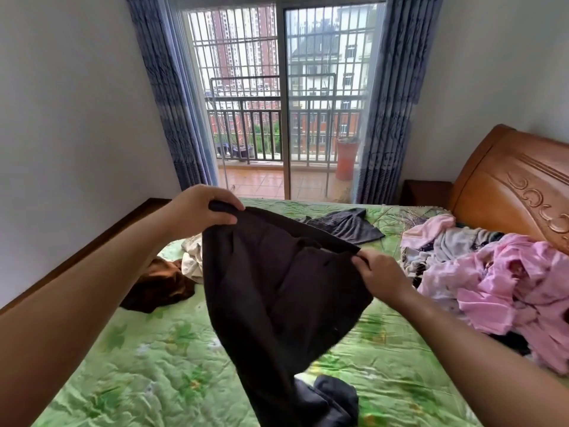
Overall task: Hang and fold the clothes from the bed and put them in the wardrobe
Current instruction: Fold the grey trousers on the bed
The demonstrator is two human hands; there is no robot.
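Note:
A dark brown garment (277,291) hangs in the air over the bed (147,365), its lower end trailing onto the green quilt. My left hand (200,212) grips its upper left corner, fingers curled over the edge. My right hand (381,275) pinches the upper right edge, lower than the left. A heap of pink, grey and dark clothes (492,278) lies on the right of the bed. A grey garment (345,224) lies flat behind the one I hold. A brown garment (160,285) and a cream one (192,257) lie at the left. No wardrobe is in view.
A carved wooden headboard (511,186) stands at the right, with a dark bedside table (426,192) beside it. Beyond the bed are glass balcony doors (283,118) with blue curtains (172,103) on both sides. A white wall (61,118) runs along the bed's left side.

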